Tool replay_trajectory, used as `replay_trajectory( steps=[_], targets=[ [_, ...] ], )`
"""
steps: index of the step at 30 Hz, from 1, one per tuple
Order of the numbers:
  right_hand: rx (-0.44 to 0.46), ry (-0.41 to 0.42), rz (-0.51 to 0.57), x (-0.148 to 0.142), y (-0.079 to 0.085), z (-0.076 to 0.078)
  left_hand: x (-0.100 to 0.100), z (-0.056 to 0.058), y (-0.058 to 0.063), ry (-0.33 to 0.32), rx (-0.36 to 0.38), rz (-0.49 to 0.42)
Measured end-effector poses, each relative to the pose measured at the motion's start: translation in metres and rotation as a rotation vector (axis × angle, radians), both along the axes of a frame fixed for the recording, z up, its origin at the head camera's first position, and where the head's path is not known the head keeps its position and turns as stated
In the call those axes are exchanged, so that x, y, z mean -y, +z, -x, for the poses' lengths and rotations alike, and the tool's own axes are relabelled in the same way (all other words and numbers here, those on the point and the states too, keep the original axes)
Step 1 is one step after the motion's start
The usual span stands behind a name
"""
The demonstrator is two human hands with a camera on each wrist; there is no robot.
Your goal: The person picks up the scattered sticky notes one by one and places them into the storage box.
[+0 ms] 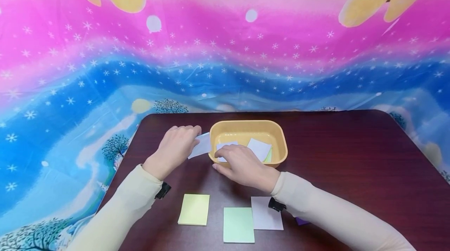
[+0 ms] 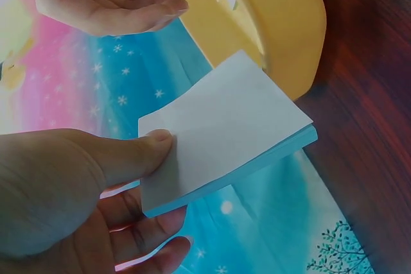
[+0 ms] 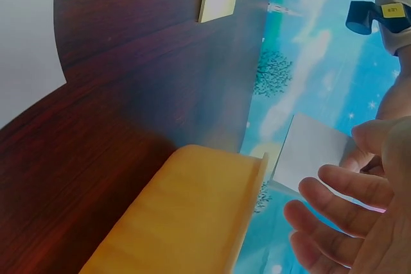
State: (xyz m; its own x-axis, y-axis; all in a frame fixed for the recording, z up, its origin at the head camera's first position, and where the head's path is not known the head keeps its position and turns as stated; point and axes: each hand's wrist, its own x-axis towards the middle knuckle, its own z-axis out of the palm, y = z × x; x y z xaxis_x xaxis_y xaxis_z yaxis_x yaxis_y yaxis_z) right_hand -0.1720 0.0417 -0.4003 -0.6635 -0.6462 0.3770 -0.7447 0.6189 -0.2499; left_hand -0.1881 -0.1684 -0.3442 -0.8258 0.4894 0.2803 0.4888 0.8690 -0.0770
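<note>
My left hand (image 1: pixel 175 147) grips a sticky note pad (image 2: pixel 221 126) beside the left end of a yellow plastic bin (image 1: pixel 283 147). The pad has a pale top sheet and blue edges; the thumb lies on top and the fingers are beneath it. Over the bin's near left rim is my right hand (image 1: pixel 246 167), its fingers loosely bent and holding nothing. Inside the bin lie a pale paper sheet (image 1: pixel 259 148) on a yellow-green one, and another pale sheet (image 1: pixel 228 144) partly hidden by the right hand.
On the dark red wood table (image 1: pixel 334 153), nearer me, lie a yellow note pad (image 1: pixel 194 209), a green one (image 1: pixel 239 225) and a pale one (image 1: pixel 266 216). A purple piece (image 1: pixel 302 221) shows partly under the right sleeve. A printed cloth (image 1: pixel 225 47) hangs behind the table.
</note>
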Motion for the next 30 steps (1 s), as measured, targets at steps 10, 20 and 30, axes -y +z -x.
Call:
replay_trajectory(
  steps=[10,20,30],
  targets=[
    [0.005,-0.004,0.004,-0.003,0.001,0.002,-0.006,0.003,0.002,-0.003,-0.006,0.01],
    [-0.004,-0.026,0.008,-0.007,0.0,0.004,-0.01,0.007,0.002,-0.022,-0.01,-0.001],
    [0.012,-0.033,0.017,-0.011,0.0,0.005,-0.015,0.011,-0.001,-0.035,0.006,-0.026]
  ],
)
